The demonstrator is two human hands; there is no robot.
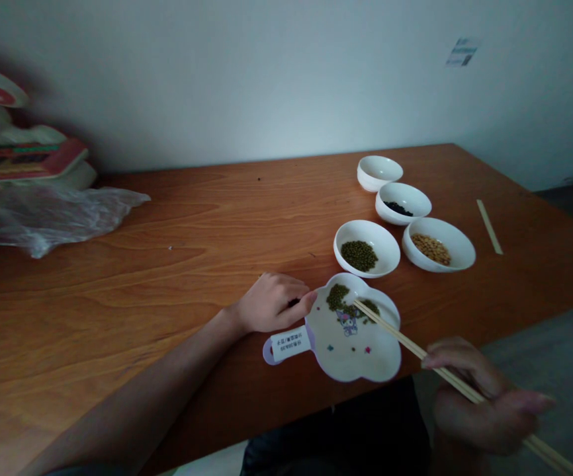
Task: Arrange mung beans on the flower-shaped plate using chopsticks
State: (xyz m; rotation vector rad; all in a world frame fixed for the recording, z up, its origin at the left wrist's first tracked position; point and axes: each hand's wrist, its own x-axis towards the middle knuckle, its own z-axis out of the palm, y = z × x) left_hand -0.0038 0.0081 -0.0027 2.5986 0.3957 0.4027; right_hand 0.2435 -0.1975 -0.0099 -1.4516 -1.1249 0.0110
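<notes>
My right hand (485, 396) is closed around a pair of wooden chopsticks (410, 345). Their tips reach into green mung beans (337, 297) lying in two loose patches on a white flower-shaped plate (326, 354) with a purple rim, a cartoon figure and a labelled handle. My left hand (276, 303) rests on the table with its fingers curled, the thumb on the plate's left rim. Just behind the plate, a white bowl (390, 256) holds more mung beans (359, 255). Whether the chopstick tips pinch a bean is too small to tell.
At the right stands a bowl (465, 254) of tan beans (430, 248). Behind it are a bowl (418, 198) with dark beans (398, 208) and another white bowl (380, 173). A pale strip (489, 227) lies farther right. Clear plastic (53, 218) lies far left.
</notes>
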